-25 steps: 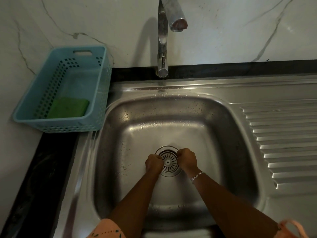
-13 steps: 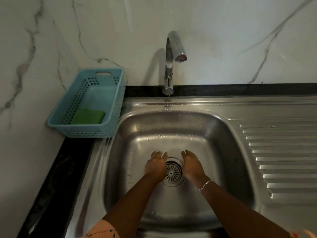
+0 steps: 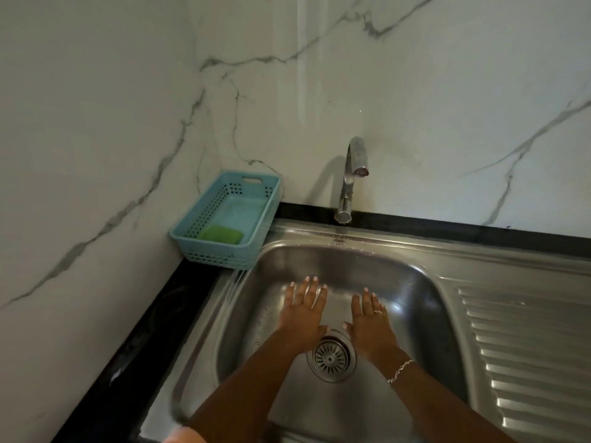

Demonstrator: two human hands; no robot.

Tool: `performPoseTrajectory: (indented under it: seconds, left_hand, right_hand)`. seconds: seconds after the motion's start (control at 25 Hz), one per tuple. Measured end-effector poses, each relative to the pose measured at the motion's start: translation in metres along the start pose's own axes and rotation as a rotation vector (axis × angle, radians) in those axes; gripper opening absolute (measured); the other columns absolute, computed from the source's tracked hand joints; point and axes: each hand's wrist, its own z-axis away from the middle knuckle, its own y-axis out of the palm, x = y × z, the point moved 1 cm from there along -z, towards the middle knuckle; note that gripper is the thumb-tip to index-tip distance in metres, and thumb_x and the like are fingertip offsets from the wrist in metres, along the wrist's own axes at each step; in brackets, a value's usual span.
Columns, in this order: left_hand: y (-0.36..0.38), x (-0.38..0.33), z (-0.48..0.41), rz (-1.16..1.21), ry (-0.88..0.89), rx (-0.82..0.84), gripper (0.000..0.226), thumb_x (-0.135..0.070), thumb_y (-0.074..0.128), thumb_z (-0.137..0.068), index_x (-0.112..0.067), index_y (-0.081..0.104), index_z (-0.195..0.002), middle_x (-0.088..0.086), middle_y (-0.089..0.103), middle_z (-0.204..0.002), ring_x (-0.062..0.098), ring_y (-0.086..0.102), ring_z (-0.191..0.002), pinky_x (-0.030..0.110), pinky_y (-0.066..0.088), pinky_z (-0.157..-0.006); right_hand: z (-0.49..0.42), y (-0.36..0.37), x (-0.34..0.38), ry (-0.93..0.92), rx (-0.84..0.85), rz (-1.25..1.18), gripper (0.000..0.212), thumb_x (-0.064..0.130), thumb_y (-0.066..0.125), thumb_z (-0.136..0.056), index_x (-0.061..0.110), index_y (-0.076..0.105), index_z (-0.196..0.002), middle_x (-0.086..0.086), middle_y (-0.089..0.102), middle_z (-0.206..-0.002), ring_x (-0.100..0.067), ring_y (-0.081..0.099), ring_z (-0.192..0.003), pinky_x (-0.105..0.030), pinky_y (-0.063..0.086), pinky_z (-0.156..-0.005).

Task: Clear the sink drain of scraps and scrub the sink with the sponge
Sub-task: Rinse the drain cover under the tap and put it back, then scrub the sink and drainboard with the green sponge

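Note:
The steel sink (image 3: 415, 282) has a round slotted drain strainer (image 3: 331, 356) in its floor, and I see no scraps on it. My left hand (image 3: 302, 314) is spread flat over the basin just left of and beyond the drain, holding nothing. My right hand (image 3: 371, 321), with a ring and a wrist bracelet, lies flat to the right of the drain, fingers straight, also empty. The green sponge (image 3: 220, 234) lies in the near end of a light blue basket (image 3: 256, 225) on the counter, left of the sink.
A chrome tap (image 3: 350, 180) stands behind the basin, with no water running. A ribbed drainboard (image 3: 527, 356) extends to the right. Black counter edge (image 3: 128, 346) runs along the left under the marble wall.
My hands went from curled at the drain strainer to flat and open, and moved forward past it. The view lifted, showing more wall.

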Motion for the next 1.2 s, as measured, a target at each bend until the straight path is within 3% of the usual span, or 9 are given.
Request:
performPoseTrajectory:
  seconds: [0.4,0.48,0.56,0.64,0.76,0.8,0.92,1.04,1.2]
  left_hand:
    - [-0.083,0.072,0.031,-0.068,-0.145,-0.283,0.081,-0.043,0.041,-0.093,-0.010,-0.010,-0.147,0.014,-0.016,-0.156,0.028,-0.018,-0.144,0.044,-0.013,-0.116]
    - [-0.091,0.098,0.034,-0.070,-0.164,-0.370,0.088,-0.045,0.051,-0.088,-0.006,0.001,-0.148,0.018,-0.003,-0.157,0.032,-0.004,-0.146,0.045,-0.002,-0.118]
    - [-0.103,0.121,0.041,-0.089,-0.212,-0.416,0.093,-0.042,0.072,-0.071,0.000,0.029,-0.142,0.022,0.026,-0.151,0.038,0.027,-0.140,0.050,0.020,-0.114]
    - [-0.102,0.147,0.043,-0.055,-0.220,-0.392,0.091,-0.033,0.077,-0.066,0.003,0.035,-0.139,0.023,0.031,-0.148,0.041,0.032,-0.137,0.052,0.024,-0.112]
    - [-0.092,0.182,0.043,-0.110,-0.290,-0.365,0.094,-0.038,0.087,-0.033,0.004,0.063,-0.114,0.023,0.064,-0.119,0.036,0.063,-0.109,0.048,0.051,-0.088]
    - [-0.085,0.191,0.041,-0.094,-0.294,-0.316,0.092,-0.037,0.087,-0.033,0.005,0.064,-0.111,0.023,0.065,-0.117,0.037,0.065,-0.106,0.048,0.051,-0.085]
    - [-0.063,0.201,0.042,-0.098,-0.208,-0.290,0.088,-0.029,0.080,-0.057,0.008,0.046,-0.129,0.026,0.049,-0.135,0.042,0.050,-0.123,0.052,0.041,-0.100]
    - [-0.051,0.197,0.041,-0.042,-0.188,-0.302,0.098,-0.034,0.084,-0.033,-0.001,0.049,-0.118,0.014,0.069,-0.113,0.027,0.068,-0.103,0.038,0.056,-0.080]
    - [-0.043,0.194,0.033,-0.026,-0.202,-0.362,0.098,-0.027,0.089,-0.022,0.000,0.061,-0.113,0.015,0.070,-0.110,0.027,0.069,-0.100,0.040,0.056,-0.079]
  right_hand:
    - [-0.032,-0.079,0.080,-0.264,-0.272,-0.069,0.061,0.031,0.040,-0.096,0.004,0.015,-0.145,-0.021,0.016,-0.153,-0.031,0.012,-0.143,-0.038,0.007,-0.118]
    - [-0.040,-0.095,0.103,-0.322,-0.316,-0.079,0.058,0.028,0.043,-0.095,0.005,0.020,-0.144,-0.020,0.021,-0.152,-0.030,0.017,-0.142,-0.037,0.011,-0.117]
    - [-0.047,-0.112,0.125,-0.362,-0.335,-0.109,0.056,0.020,0.044,-0.095,0.006,0.020,-0.144,-0.019,0.021,-0.152,-0.031,0.016,-0.142,-0.038,0.011,-0.117]
    - [-0.057,-0.130,0.147,-0.418,-0.354,-0.129,0.052,0.014,0.045,-0.094,0.006,0.026,-0.142,-0.017,0.032,-0.147,-0.032,0.025,-0.138,-0.038,0.019,-0.115]
    - [-0.076,-0.145,0.180,-0.532,-0.257,-0.089,0.041,0.012,0.045,-0.094,0.005,0.041,-0.134,-0.015,0.044,-0.137,-0.031,0.040,-0.128,-0.038,0.035,-0.106]
    - [-0.082,-0.147,0.189,-0.555,-0.207,-0.061,0.039,0.011,0.045,-0.094,0.005,0.044,-0.133,-0.015,0.046,-0.137,-0.031,0.042,-0.127,-0.038,0.036,-0.104]
    - [-0.106,-0.145,0.206,-0.544,-0.116,0.014,0.038,0.010,0.045,-0.094,0.010,0.048,-0.132,-0.014,0.054,-0.133,-0.031,0.048,-0.122,-0.040,0.041,-0.101]
    - [-0.124,-0.134,0.218,-0.550,-0.033,0.117,0.038,0.004,0.048,-0.089,0.010,0.055,-0.126,-0.016,0.058,-0.127,-0.031,0.052,-0.118,-0.038,0.042,-0.099]
    - [-0.137,-0.120,0.234,-0.609,0.052,0.243,0.039,0.002,0.048,-0.088,0.008,0.053,-0.126,-0.021,0.057,-0.124,-0.034,0.051,-0.115,-0.038,0.040,-0.095]
